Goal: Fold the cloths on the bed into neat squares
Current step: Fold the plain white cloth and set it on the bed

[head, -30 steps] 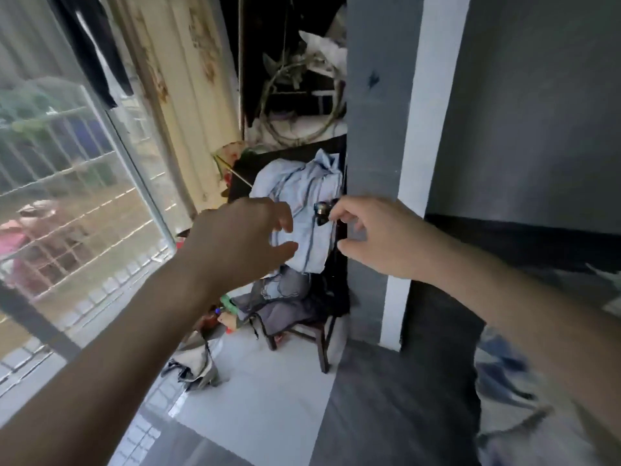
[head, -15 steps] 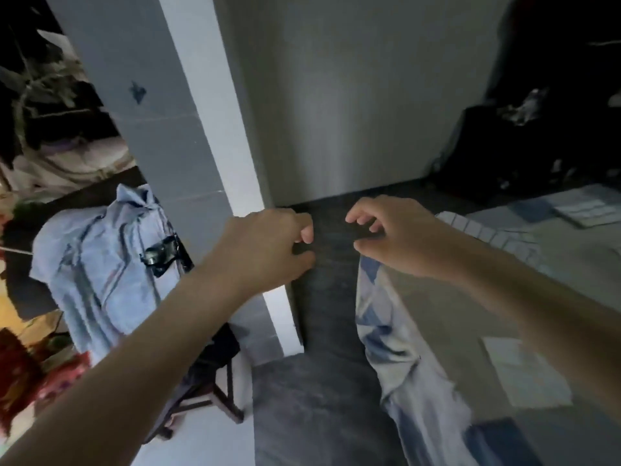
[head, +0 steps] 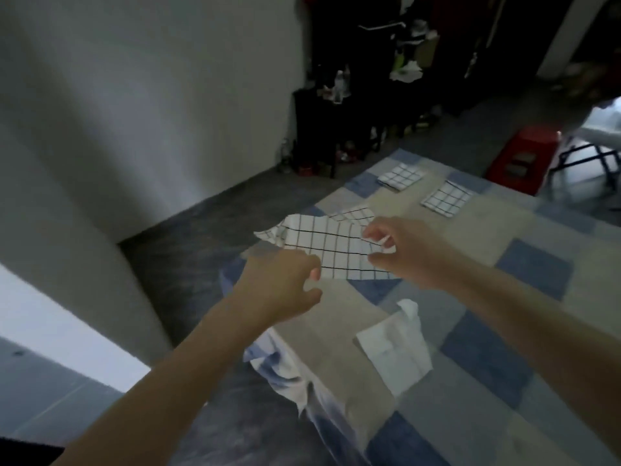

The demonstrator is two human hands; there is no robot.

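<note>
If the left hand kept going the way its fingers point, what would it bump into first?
Most likely the checked cloth. The left hand points up and to the right, with its fingertips right at that cloth's near edge. Whether they already touch it is hard to tell from this one view.

Dim, cool-toned room. Brightest patches are seen at the lower left floor [head: 50,334] and far right doorway [head: 605,119]. Motion blur is spread throughout; edges are bent by wide-angle distortion.
</note>
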